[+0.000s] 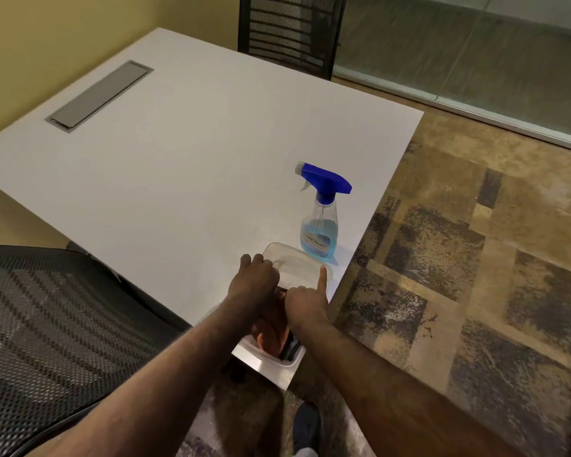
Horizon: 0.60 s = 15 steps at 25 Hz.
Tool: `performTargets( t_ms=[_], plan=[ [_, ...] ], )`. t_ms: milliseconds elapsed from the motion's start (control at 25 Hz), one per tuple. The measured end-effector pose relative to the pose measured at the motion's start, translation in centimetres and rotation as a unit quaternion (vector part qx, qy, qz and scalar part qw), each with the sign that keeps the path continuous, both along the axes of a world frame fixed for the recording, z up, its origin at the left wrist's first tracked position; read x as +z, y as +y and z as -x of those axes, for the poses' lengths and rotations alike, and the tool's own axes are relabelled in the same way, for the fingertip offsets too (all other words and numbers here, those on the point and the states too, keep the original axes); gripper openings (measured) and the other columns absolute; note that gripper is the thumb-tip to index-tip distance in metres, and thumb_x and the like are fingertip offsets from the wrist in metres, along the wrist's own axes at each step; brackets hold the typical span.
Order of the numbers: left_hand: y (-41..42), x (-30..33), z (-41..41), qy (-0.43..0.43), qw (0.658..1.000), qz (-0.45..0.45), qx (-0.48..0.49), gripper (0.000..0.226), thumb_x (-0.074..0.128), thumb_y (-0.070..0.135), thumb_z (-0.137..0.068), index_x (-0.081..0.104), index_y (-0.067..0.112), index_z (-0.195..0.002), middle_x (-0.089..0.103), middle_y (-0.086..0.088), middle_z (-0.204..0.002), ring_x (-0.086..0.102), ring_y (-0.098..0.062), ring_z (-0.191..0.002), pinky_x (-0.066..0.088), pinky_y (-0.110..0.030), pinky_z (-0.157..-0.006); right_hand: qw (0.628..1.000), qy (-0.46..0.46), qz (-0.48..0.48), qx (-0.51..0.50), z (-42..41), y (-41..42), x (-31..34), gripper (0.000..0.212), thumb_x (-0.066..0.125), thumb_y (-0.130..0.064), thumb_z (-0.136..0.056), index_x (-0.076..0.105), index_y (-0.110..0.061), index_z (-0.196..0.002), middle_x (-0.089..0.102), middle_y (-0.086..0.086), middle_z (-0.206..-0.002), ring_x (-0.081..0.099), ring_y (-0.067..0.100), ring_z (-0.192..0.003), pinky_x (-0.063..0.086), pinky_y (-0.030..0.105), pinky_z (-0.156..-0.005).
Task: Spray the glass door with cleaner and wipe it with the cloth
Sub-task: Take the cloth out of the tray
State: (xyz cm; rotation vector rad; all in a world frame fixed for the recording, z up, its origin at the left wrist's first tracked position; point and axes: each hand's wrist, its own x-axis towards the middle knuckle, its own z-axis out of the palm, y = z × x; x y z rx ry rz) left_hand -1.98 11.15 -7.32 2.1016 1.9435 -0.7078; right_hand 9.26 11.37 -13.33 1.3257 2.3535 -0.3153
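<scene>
Spray bottle [320, 222]: upright on the white table [192, 166], near its right edge, blue trigger head, blue liquid filling roughly the lower half. Untouched by either hand. Just in front of it, a clear plastic container [294, 262] at the table's near corner; contents partly hidden by the hands, something orange-brown and dark shows inside. Left hand [254, 282] curled over the container's left rim, fingers bent; whether it grips anything, cannot tell. Right hand [307, 301] mostly closed, 1 finger extended onto the right rim. Glass door [475, 61] at far right. 2 mesh chairs: 1 behind the table [290, 31], 1 near left [56, 324].
</scene>
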Motion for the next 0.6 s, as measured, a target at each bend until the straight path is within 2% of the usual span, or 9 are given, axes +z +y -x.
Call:
performTargets(
  t_ms=[120,360,600],
  plan=[
    [0.1,-0.6,-0.1,0.003,1.000,-0.002,0.016,0.027,0.047,0.021,-0.098,0.066,0.006,-0.111,0.063,-0.011,-0.116,0.047,-0.031,-0.119,0.032,-0.041,-0.102,1.000,-0.001,-0.006,-0.007,0.2,0.1,0.0,0.025,0.052,-0.036,-0.095,0.069,-0.023,-0.083,0.070,-0.001,-0.077,0.066,0.019,-0.093,-0.042,0.058,-0.089],
    [-0.3,-1.5,-0.5,0.011,0.999,-0.033,0.024,0.029,0.056,0.028,-0.098,0.068,0.005,-0.110,0.067,-0.010,-0.112,0.050,-0.027,-0.115,0.031,-0.041,-0.105,0.999,0.029,-0.026,-0.032,0.6,0.0,0.7,0.030,0.047,-0.037,-0.098,0.069,-0.020,-0.088,0.072,0.001,-0.087,0.066,0.019,-0.097,-0.023,0.051,-0.107],
    [-1.3,0.2,-0.9,0.007,0.998,-0.069,0.014,0.028,0.052,0.030,-0.097,0.070,0.009,-0.102,0.068,-0.008,-0.105,0.053,-0.027,-0.110,0.027,-0.043,-0.105,0.993,0.097,-0.015,-0.070,0.3,-0.6,2.4,0.030,0.045,-0.035,-0.099,0.070,-0.019,-0.095,0.073,0.002,-0.093,0.065,0.018,-0.100,-0.023,0.047,-0.108]
  ],
)
